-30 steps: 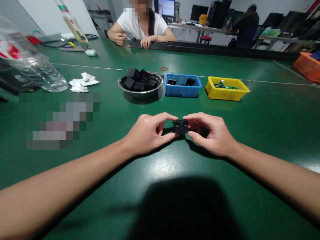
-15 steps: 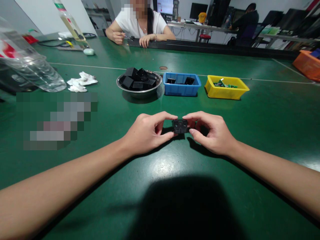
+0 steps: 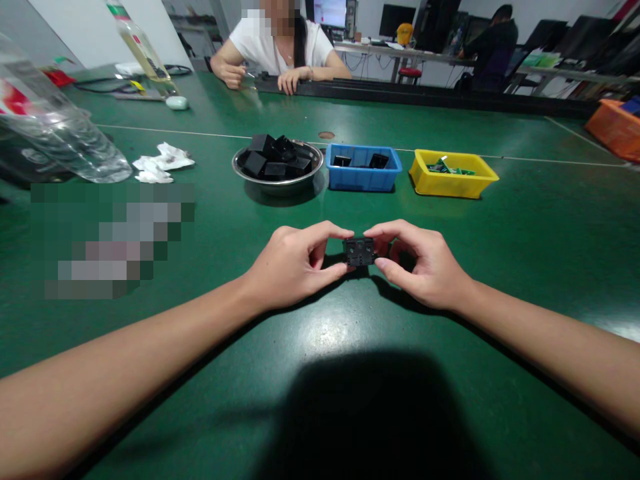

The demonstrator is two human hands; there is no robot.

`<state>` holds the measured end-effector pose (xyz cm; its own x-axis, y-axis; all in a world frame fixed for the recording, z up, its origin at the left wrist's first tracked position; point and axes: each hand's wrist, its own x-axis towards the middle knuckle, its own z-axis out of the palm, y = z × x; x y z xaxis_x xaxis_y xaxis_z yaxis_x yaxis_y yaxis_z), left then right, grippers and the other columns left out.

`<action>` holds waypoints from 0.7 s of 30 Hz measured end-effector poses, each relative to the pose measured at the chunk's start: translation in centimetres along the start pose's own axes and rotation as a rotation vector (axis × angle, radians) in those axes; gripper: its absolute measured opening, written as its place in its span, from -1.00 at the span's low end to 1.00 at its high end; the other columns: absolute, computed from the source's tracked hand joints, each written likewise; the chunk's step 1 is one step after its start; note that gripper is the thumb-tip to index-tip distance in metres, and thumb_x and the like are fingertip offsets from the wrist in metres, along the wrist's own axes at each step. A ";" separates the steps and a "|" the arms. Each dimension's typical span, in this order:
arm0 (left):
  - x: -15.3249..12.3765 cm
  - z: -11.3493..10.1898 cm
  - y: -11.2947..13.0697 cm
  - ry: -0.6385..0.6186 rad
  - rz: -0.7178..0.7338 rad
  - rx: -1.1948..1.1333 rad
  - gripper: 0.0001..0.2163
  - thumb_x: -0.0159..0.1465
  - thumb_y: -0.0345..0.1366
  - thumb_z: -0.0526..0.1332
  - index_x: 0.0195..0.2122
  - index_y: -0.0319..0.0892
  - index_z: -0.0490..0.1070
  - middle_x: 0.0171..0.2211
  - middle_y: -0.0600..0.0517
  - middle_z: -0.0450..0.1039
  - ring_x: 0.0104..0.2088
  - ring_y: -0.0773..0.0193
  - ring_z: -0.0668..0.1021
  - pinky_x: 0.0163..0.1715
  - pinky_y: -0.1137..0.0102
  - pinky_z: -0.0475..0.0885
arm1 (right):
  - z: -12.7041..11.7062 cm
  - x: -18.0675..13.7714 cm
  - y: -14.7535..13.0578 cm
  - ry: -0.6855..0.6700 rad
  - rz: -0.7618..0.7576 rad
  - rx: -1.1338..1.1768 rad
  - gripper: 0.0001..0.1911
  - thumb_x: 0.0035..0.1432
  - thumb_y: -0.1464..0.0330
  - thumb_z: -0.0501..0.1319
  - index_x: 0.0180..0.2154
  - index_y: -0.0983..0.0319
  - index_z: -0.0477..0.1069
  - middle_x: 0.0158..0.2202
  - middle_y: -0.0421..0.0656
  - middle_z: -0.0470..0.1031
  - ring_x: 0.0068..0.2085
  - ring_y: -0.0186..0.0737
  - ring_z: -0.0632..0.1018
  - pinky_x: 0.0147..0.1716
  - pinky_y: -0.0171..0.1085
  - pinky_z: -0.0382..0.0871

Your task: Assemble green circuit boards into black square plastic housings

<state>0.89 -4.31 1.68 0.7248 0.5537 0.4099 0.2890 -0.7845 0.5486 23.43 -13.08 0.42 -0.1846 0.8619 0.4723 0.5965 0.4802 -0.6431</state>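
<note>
1. Black plastic makes up the small black part (image 3: 359, 251), which sits between both hands just above the green table (image 3: 320, 333), near the middle of the view.
2. The left hand (image 3: 295, 267) pinches its left end between thumb and forefinger; the right hand (image 3: 423, 267) pinches the right end the same way, with the other fingers curled under.
3. Gripping it by the ends seems to leave the broad face uncovered and turned up toward the wearer.
4. That face is roughly rectangular and matt, with several small recesses or holes; finer detail is too small to tell.
5. Both forearms lie low over the table, which likely steadies the grip.
6. Beyond the hands stand a metal bowl (image 3: 278, 185) heaped with black blocks, a blue bin (image 3: 363, 181) with a few dark pieces, and a yellow bin (image 3: 450, 188) with green bits, side by side in a row, probably so that each is an easy reach.
7. A clear bottle (image 3: 65, 133) and crumpled tissue (image 3: 160, 163) lie to the left.
8. A person in a white shirt (image 3: 267, 43) sits at the far side, hands on the table.
</note>
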 end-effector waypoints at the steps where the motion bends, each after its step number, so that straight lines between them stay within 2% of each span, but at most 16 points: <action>1: 0.0 0.0 0.0 0.000 0.000 0.000 -0.71 0.21 -0.26 0.36 -0.06 -0.22 0.57 -0.66 0.24 0.32 -0.65 0.45 0.36 -0.52 0.51 0.23 | 0.0 0.0 0.0 -0.002 0.002 0.002 -0.66 0.17 0.41 0.28 0.02 0.19 0.45 -0.25 -0.18 0.56 -0.33 -0.27 0.54 -0.37 -0.30 0.45; 15: -0.1 0.0 -0.2 0.004 0.039 0.018 -0.73 0.23 -0.27 0.35 -0.06 -0.22 0.55 -0.65 0.23 0.33 -0.63 0.44 0.39 -0.52 0.52 0.24 | 0.0 0.0 0.0 -0.025 0.003 0.032 -0.64 0.16 0.43 0.29 0.02 0.19 0.42 -0.21 -0.17 0.57 -0.30 -0.28 0.57 -0.35 -0.32 0.48; 21: -0.4 0.0 -0.4 0.034 0.174 0.071 -0.74 0.26 -0.28 0.35 -0.04 -0.22 0.53 -0.65 0.25 0.32 -0.64 0.47 0.40 -0.55 0.55 0.22 | 0.0 0.1 -0.2 -0.038 0.003 0.069 -0.64 0.11 0.47 0.28 -0.02 0.20 0.40 -0.26 -0.21 0.54 -0.37 -0.34 0.53 -0.40 -0.36 0.44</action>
<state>0.53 -4.22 1.33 0.7465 0.4160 0.5194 0.2055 -0.8865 0.4147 23.35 -13.10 0.57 -0.2135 0.8683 0.4477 0.5423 0.4866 -0.6850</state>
